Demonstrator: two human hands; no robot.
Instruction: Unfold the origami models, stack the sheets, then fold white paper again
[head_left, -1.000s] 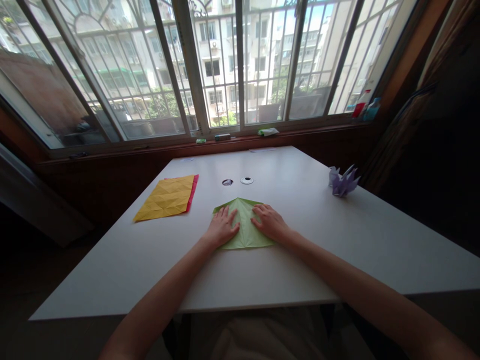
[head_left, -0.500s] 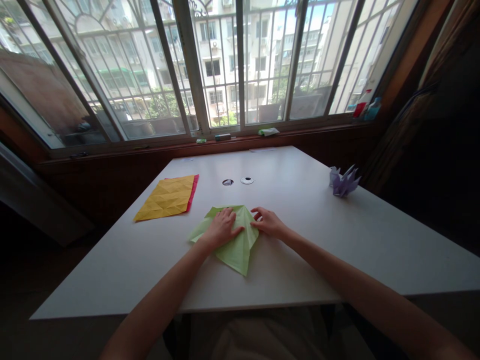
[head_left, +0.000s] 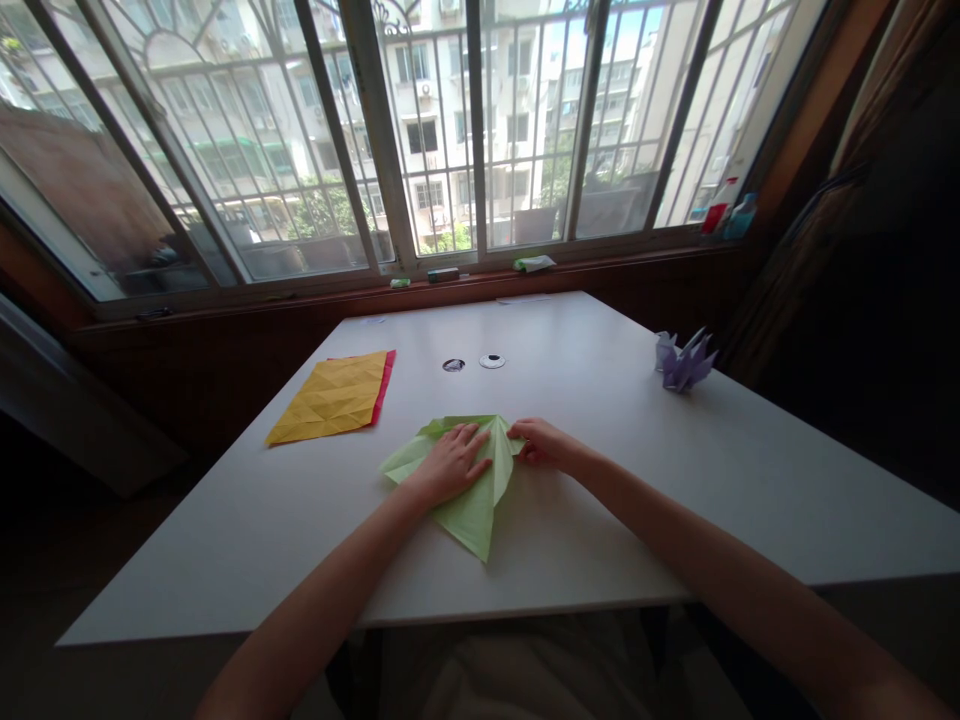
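One green folded paper (head_left: pixel 469 505) on the white table (head_left: pixel 675 480): left hand (head_left: pixel 450 465) spread flat on it, right hand (head_left: pixel 544 445) pinching its edge. Two colored sheets (head_left: pixel 337 395), one purple origami (head_left: pixel 684 362).

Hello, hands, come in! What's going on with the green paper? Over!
Left hand flat on green paper. Right hand pinching its right edge. Nothing in the way.

On the white table (head_left: pixel 675 480), a yellow creased sheet (head_left: pixel 330 397) overlaps a red sheet (head_left: pixel 385 382) at the far left; a purple folded paper figure (head_left: pixel 684 362) sits far right.
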